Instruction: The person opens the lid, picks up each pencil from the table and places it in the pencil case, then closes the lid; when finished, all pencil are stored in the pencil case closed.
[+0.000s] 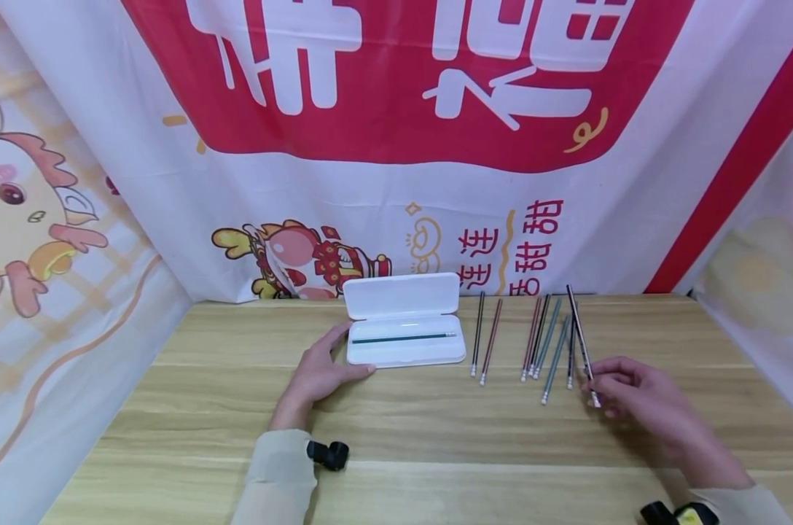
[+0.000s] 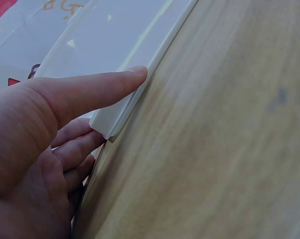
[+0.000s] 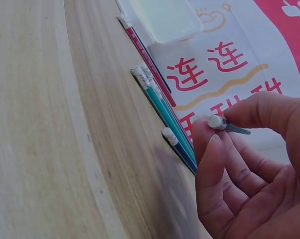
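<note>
A white pencil case lies with its lid raised, a green pencil inside along its length. My left hand holds the case's left end, thumb along the front rim and fingers at the side; in the left wrist view the thumb lies on the case edge. My right hand pinches a dark pencil near its white eraser, the pencil tilted with its far end toward the wall. In the right wrist view the eraser shows between thumb and fingertips.
Right of the case lie a black pencil and a red pencil. Farther right, several more lie close together, among them a teal pencil and a dark blue pencil. A printed cloth hangs behind the wooden table.
</note>
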`<state>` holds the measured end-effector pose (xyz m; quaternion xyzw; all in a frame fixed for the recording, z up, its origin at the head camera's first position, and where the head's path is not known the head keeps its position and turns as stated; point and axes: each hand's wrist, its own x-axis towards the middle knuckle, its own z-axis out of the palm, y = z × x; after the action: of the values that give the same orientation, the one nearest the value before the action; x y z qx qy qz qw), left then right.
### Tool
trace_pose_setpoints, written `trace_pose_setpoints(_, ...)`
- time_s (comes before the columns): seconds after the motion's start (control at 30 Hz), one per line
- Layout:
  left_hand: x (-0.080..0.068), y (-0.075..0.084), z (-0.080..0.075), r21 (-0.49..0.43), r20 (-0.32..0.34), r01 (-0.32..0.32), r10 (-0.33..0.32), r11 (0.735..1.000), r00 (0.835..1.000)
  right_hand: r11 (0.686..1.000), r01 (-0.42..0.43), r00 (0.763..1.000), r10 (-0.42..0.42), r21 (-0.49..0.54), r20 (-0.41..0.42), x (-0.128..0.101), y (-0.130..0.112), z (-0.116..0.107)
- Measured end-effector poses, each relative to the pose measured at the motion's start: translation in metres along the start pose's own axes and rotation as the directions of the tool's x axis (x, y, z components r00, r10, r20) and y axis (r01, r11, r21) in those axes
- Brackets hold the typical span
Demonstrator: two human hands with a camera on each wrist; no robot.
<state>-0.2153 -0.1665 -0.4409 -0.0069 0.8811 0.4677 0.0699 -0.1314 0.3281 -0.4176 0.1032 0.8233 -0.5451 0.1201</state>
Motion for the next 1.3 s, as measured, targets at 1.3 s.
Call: trace_pose_setpoints(1.3, -0.003, 0.001, 0.000, 0.019, -0.008, -0.006, 0.006, 1.000, 1.000, 0.948, 0.182, 0.983, -0.176, -0.262, 0.048, 0.010, -0.041, 0.035)
